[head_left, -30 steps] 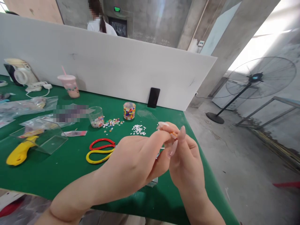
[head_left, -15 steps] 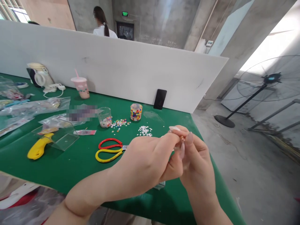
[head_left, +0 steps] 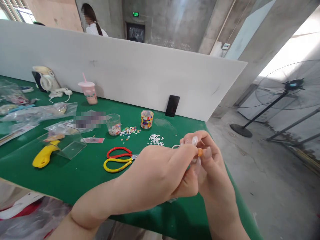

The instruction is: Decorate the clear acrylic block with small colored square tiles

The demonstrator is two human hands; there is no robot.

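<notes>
Both hands meet above the right part of the green table. My left hand (head_left: 162,170) is closed, its fingertips pinched together around a small orange piece (head_left: 200,152). Against that same piece press the thumb and curled fingers of my right hand (head_left: 216,166). Fingers cover most of what is held, so its full shape cannot be made out. A thin pale ring-like edge (head_left: 175,146) shows just behind my left knuckles; whether it joins the orange piece is hidden. Scissors (head_left: 118,160) with one red and one yellow handle lie left of my hands, their blades partly behind my left hand.
Beyond my hands are white chips (head_left: 155,139), a mosaic-covered cup (head_left: 146,120), a clear cup (head_left: 113,125) and a phone (head_left: 172,106) leaning on the white partition (head_left: 140,73). Leftward are a yellow-handled tool (head_left: 43,156), a clear stand (head_left: 71,146) and a pink drink cup (head_left: 88,93).
Both hands have shifted slightly right in view, and the orange piece shows more clearly between the fingertips. The pale ring-like edge has come into sight. The person beyond the partition has moved left.
</notes>
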